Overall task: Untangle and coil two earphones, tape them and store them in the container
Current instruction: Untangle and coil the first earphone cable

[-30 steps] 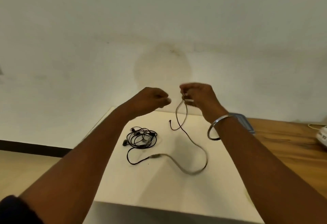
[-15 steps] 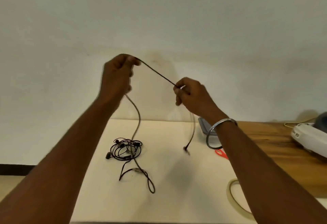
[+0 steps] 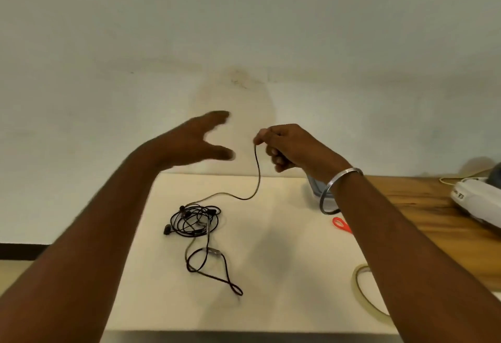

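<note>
A tangle of black earphones [image 3: 194, 222] lies on the white table top [image 3: 271, 275]. One dark cable [image 3: 257, 171] rises from the tangle to my right hand [image 3: 287, 146], which pinches its end above the table's far edge. Another loop of cable [image 3: 214, 272] trails toward me from the tangle. My left hand [image 3: 195, 142] hovers in the air left of the right hand, fingers spread and blurred, holding nothing. A roll of clear tape [image 3: 363, 294] lies at the right, partly behind my right forearm. The grey container [image 3: 315, 188] shows behind my right wrist.
Red-handled scissors [image 3: 340, 224] lie beside my right forearm. A wooden table surface [image 3: 423, 207] extends to the right, carrying a white device [image 3: 477, 204] with a cord. A pale wall stands behind the table.
My left hand has let go of the cable, dropped lower and opened. The stretched cable now hangs slack from my right hand down to the tangle.
</note>
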